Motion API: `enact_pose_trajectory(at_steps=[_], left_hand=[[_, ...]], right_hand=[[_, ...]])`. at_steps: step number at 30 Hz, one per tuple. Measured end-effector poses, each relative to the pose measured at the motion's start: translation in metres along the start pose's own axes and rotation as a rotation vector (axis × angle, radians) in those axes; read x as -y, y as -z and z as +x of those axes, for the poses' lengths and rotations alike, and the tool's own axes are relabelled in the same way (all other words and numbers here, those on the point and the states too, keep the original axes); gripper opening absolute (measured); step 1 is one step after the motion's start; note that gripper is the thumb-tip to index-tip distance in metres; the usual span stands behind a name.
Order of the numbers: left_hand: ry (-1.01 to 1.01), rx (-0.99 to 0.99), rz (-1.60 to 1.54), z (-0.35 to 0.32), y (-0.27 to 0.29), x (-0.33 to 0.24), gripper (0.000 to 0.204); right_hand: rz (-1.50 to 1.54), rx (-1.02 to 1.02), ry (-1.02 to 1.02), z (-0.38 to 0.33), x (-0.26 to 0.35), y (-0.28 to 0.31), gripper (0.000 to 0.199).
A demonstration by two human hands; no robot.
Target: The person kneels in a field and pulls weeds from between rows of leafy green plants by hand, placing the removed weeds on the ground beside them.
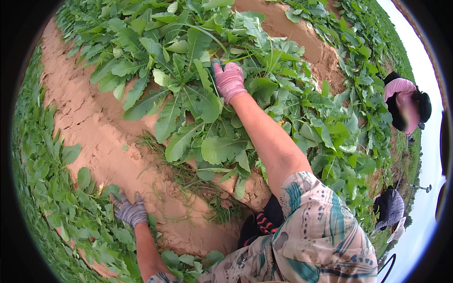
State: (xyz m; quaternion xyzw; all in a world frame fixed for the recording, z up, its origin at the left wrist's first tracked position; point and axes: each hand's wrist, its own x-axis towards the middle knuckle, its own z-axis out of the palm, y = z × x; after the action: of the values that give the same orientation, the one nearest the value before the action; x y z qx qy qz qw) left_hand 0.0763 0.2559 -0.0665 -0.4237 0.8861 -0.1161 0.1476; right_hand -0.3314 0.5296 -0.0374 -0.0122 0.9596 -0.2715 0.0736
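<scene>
My right hand (228, 81), in a pink glove with a dark coated palm, reaches into a dense row of leafy green plants (188, 101). Its fingers are curled closed among the leaves, and what they grip is hidden. A thin yellow-green blade (238, 58) shows right beside the knuckles. Lower left, my left hand (128, 211) wears a grey striped glove. Its fingers are spread and rest at the border of the sandy soil (155, 200) and a neighbouring row of low leaves (92, 226), holding nothing.
Thin grassy weeds (200, 186) grow in the furrow between the rows. Another crop row (344, 61) runs along the right behind a bare soil ridge (325, 52). Two other people are in the field at the right, one in a pink head covering (405, 96), another in dark clothing (390, 207).
</scene>
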Motion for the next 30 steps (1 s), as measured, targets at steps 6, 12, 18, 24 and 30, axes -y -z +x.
enact_pose_trajectory(at_steps=[6, 12, 18, 24, 30], left_hand=[[0.028, 0.016, 0.069, -0.001, 0.005, -0.007, 0.067], [0.04, 0.013, 0.104, -0.001, 0.009, -0.01, 0.069], [0.048, -0.003, 0.129, -0.003, 0.007, -0.011, 0.067], [0.008, -0.049, 0.144, -0.002, 0.006, -0.008, 0.065], [0.036, -0.041, 0.193, 0.003, -0.006, -0.006, 0.066]], right_hand=[[-0.191, 0.827, 0.739, -0.195, 0.025, 0.016, 0.038], [0.4, 0.563, 0.511, -0.234, -0.058, 0.082, 0.041], [0.899, -0.03, -0.652, -0.185, -0.17, 0.115, 0.023], [-0.128, 0.228, -0.553, -0.138, -0.165, 0.106, 0.044], [-0.073, 0.135, -0.535, -0.113, -0.142, 0.092, 0.055]])
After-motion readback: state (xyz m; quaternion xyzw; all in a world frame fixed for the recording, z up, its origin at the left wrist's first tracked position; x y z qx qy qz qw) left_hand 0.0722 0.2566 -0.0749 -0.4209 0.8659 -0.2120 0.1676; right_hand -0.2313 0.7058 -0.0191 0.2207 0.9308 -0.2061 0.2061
